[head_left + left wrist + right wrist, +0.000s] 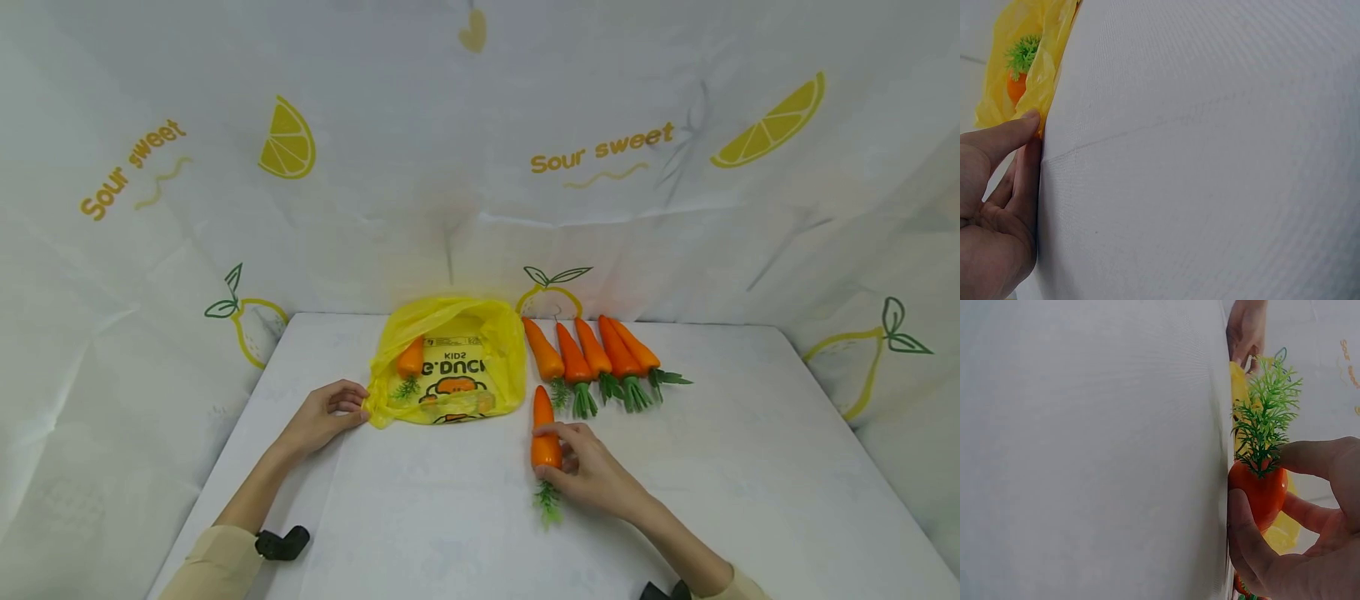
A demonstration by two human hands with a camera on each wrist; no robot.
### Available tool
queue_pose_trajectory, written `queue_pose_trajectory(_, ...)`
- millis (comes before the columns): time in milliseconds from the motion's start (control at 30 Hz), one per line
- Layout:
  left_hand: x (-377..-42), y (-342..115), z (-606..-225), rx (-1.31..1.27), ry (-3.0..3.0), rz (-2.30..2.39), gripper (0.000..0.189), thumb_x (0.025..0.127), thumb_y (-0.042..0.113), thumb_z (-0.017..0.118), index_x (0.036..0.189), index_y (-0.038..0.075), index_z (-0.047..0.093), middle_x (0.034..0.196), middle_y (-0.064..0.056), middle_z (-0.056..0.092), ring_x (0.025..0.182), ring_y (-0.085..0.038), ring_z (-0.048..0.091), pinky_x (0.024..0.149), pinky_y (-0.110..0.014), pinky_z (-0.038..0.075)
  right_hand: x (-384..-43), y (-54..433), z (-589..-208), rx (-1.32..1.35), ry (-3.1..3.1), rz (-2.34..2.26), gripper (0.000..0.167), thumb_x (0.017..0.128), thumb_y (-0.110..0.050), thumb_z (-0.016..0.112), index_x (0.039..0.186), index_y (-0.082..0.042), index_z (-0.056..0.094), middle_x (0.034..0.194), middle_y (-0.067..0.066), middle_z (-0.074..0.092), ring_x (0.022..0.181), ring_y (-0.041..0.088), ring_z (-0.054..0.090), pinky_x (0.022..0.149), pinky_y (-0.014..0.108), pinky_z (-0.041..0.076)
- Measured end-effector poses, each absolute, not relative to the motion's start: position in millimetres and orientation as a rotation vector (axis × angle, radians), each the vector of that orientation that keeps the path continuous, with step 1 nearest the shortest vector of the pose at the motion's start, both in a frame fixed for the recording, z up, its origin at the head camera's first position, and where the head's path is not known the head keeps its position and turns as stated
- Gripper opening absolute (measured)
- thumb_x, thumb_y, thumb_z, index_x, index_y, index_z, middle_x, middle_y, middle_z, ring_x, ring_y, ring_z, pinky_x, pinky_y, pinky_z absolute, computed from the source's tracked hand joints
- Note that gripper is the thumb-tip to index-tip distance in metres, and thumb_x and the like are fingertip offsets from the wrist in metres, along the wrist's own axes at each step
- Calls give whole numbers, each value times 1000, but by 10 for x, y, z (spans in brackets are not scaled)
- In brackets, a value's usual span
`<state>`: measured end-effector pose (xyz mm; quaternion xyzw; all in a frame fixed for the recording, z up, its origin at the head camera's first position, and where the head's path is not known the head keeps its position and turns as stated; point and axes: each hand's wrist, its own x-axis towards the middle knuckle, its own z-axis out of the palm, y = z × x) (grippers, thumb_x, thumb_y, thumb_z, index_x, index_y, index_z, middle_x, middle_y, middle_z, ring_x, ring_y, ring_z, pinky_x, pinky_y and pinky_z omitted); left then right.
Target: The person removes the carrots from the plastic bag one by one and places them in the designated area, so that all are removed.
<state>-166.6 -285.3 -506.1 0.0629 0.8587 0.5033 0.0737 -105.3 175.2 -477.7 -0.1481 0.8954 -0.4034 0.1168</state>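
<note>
A yellow plastic bag [510,375] lies on the table with its mouth facing the near side, and one orange carrot [411,360] with green leaves is inside it. My left hand [327,418] pinches the bag's left corner between thumb and fingers; the left wrist view shows the thumb [1032,117] on the yellow plastic. Right of the bag, my right hand [592,468] grips another carrot [543,417] around its thick end, tip pointing away and leaves toward me. In the right wrist view, thumb and fingers surround this carrot [1263,490] just below its leaves.
Several more carrots [576,358] lie in a row at the table's back, right of the bag, tips pointing away. The white table [420,517] meets a white cloth backdrop [420,225] printed with lemons.
</note>
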Motion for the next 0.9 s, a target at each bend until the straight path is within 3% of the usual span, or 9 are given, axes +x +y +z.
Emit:
queue_pose_trajectory(300, -1667, -2856, -5071, 189, 2579, 1506, 37, 98, 17, 81, 130, 3, 67, 121, -17, 74, 100, -13, 69, 87, -15, 55, -1080, 1774, -4719, -421, 2620, -1124, 48, 95, -27, 85, 139, -19, 68, 126, 15, 58, 96, 18, 60, 79, 22, 55)
queue_pose_trajectory(533, -1663, -2851, -5068, 187, 2576, 1513, 36, 98, 16, 81, 129, 4, 68, 120, -17, 74, 98, -12, 70, 86, -15, 56, -1123, 1833, -4638, -502, 2651, -1139, 48, 97, -22, 83, 141, -12, 66, 121, 16, 60, 97, 19, 63, 80, 22, 58)
queue_pose_trajectory(767, -1665, -2851, -5045, 212, 2583, 1508, 35, 98, 15, 81, 128, 3, 68, 119, -17, 74, 100, -13, 70, 88, -16, 55, -1213, 1864, -4538, -603, 2673, -1201, 49, 99, -18, 79, 144, -9, 63, 134, 21, 61, 112, 28, 64, 92, 41, 65)
queue_pose_trajectory(900, -1667, -2856, -5053, 209, 2591, 1500, 34, 98, 15, 81, 127, 2, 68, 117, -17, 74, 99, -13, 70, 87, -15, 55, -1289, 1829, -4460, -633, 2688, -1200, 50, 99, -16, 78, 146, -8, 62, 140, 22, 61, 115, 32, 66, 93, 45, 66)
